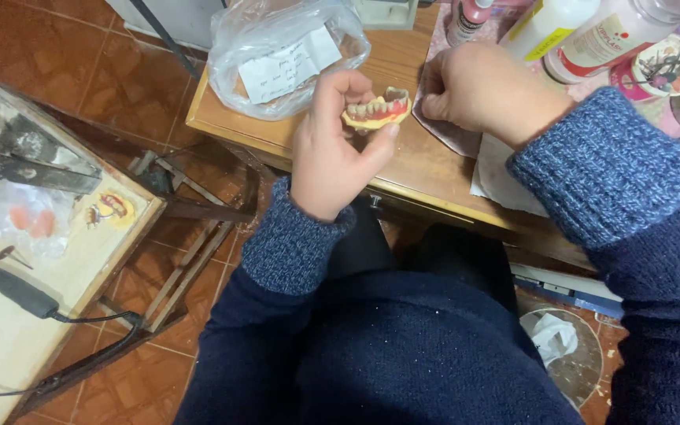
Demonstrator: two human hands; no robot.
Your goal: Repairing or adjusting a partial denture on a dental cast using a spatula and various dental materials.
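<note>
Head view looks down on a denture model (pixel 377 110) held up over the near edge of a wooden tabletop (pixel 403 169), just in front of the person's chest. It is a small horseshoe-shaped piece: a pale yellow base below, a band of pink-red gum material on top, and a curved row of off-white teeth set along that band, the arch opening toward the right. The left hand (pixel 332 145) grasps it, thumb under the yellow base and fingers curled behind the tooth row. The right hand (pixel 478 90) is clenched into a loose fist just beside the model's right end; whether it touches the piece or pinches a small tool cannot be told. Behind the model a clear plastic bag (pixel 285 55) with a white paper slip inside lies on the tabletop, and white bottles (pixel 584 31) stand at the far right. On a lower bench at the left rest another yellow and pink dental piece (pixel 112 208) and a black rotary handpiece (pixel 21 293).
</note>
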